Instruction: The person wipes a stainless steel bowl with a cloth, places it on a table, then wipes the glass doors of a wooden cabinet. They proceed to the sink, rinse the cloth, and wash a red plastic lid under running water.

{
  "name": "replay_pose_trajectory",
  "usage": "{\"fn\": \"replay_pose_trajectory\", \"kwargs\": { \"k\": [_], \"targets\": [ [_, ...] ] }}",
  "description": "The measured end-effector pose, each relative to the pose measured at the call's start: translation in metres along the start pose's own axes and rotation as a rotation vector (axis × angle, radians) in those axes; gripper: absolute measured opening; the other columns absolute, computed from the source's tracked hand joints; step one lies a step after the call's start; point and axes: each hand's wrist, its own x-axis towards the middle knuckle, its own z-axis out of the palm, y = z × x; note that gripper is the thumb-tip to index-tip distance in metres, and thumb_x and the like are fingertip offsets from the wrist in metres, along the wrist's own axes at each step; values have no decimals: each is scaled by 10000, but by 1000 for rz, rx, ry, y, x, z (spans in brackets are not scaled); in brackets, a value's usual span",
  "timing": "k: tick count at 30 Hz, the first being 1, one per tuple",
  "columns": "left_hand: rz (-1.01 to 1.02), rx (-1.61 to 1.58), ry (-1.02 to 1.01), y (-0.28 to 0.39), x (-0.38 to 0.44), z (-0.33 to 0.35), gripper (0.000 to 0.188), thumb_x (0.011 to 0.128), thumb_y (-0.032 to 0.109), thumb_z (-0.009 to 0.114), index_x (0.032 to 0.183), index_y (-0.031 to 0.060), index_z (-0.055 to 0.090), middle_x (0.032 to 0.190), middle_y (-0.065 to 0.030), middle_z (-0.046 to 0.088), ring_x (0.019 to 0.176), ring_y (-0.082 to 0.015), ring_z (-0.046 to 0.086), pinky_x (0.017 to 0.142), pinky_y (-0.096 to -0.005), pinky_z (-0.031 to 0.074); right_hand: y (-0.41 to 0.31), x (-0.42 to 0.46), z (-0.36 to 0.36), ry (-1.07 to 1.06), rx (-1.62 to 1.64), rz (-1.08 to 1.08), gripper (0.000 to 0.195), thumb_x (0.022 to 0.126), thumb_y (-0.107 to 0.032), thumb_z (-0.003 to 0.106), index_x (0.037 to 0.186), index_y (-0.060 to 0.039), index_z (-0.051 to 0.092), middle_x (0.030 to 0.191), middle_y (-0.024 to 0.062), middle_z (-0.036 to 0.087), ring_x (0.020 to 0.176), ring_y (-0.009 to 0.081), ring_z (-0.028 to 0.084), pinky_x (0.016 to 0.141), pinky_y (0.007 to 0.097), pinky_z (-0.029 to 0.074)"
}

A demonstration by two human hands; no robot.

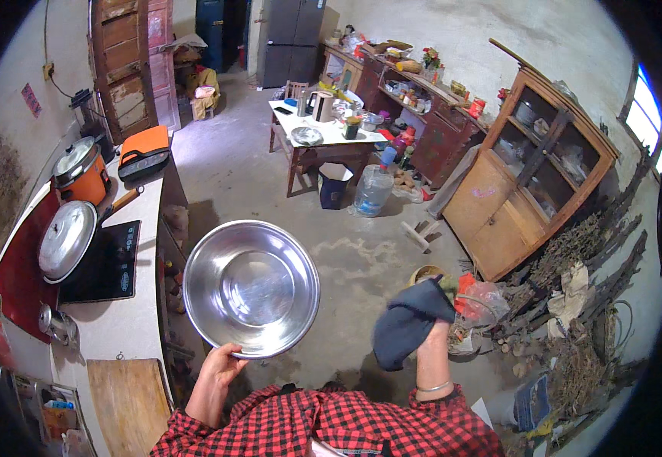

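Observation:
My left hand grips the near rim of a shiny stainless steel basin, thumb over the edge. The basin is tilted so that its bare inside faces me, and it is held in the air above the floor. On the other side, my right hand holds a dark grey cloth, which drapes over the fingers and hides most of them. The cloth hangs apart from the basin.
Along the left runs a counter with an induction cooker, a lidded pan, an orange electric cooker and a wooden board. Ahead stands a small table. A cabinet and firewood occupy the right.

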Motion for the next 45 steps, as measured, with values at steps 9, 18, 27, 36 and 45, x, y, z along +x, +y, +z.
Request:
{"fn": "replay_pose_trajectory", "kwargs": {
  "k": [9,18,27,36,45],
  "targets": [
    [-30,-48,109,3,19,2,294,788,-37,507,1069,-97,443,1092,-224,533,960,-326,603,802,-409,572,5,32,-9,263,192,32,436,909,-428,445,1167,-104,579,1168,99,603,1049,309,561,986,464,399],
    [-47,-307,223,18,107,53,338,801,-36,465,1124,-130,428,1142,-240,525,1046,-369,563,943,-447,497,28,138,-91,166,22,162,467,903,-419,462,1211,-76,538,1264,105,540,1140,299,500,1004,466,372],
    [-29,-431,126,41,231,180,373,793,-44,456,1144,-158,399,1186,-260,493,1082,-387,541,957,-467,487,-22,297,-134,291,45,280,461,905,-392,453,1216,-60,530,1261,116,540,1149,304,501,1019,468,361],
    [-49,-300,117,72,339,269,405,808,2,486,1169,-168,416,1174,-291,513,1091,-450,525,904,-426,526,-49,383,-176,371,82,263,477,915,-415,429,1229,-68,521,1268,111,533,1147,298,504,1003,466,380],
    [-13,48,89,177,578,349,332,868,94,502,1139,-98,503,1106,-234,573,1001,-402,578,795,-346,572,-59,473,-229,392,-5,191,474,903,-418,449,1232,-85,524,1274,100,530,1159,299,493,1014,475,362]
  ]
}}
